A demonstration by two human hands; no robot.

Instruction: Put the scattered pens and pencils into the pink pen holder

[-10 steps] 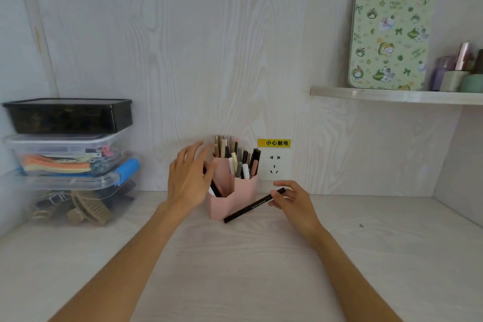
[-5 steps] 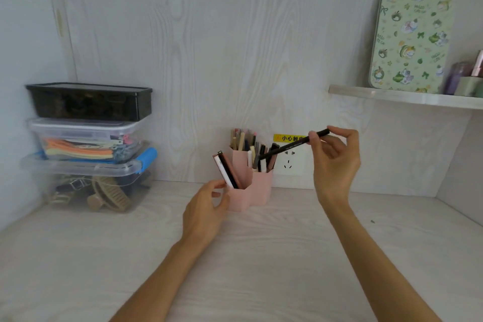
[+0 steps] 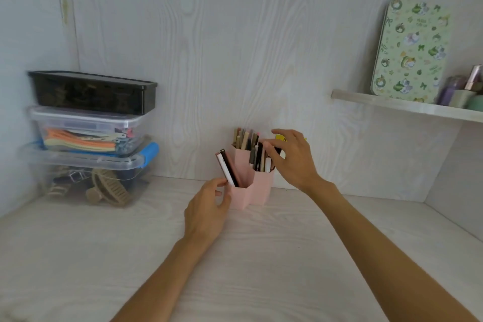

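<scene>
The pink pen holder [image 3: 257, 191] stands on the desk near the back wall, with several pens and pencils [image 3: 245, 140] upright in its compartments. A white pen and a dark pen [image 3: 228, 168] lean out of its front left compartment. My left hand [image 3: 206, 213] grips the holder's left side between thumb and fingers. My right hand [image 3: 294, 161] hovers at the right compartment with its fingers spread over the pen tops. The end of the black pen [image 3: 277, 151] shows just under those fingers, standing in the holder.
Stacked plastic boxes [image 3: 88, 138] fill the left back corner of the desk [image 3: 261, 269]. At the upper right a wall shelf [image 3: 407, 107] carries a green patterned tin [image 3: 411, 47] and small bottles [image 3: 460, 89]. My right hand mostly hides a yellow label on the wall.
My right hand came down from above with the black pen, which now stands in the right compartment, and its fingers have spread. My left hand stays on the holder.
</scene>
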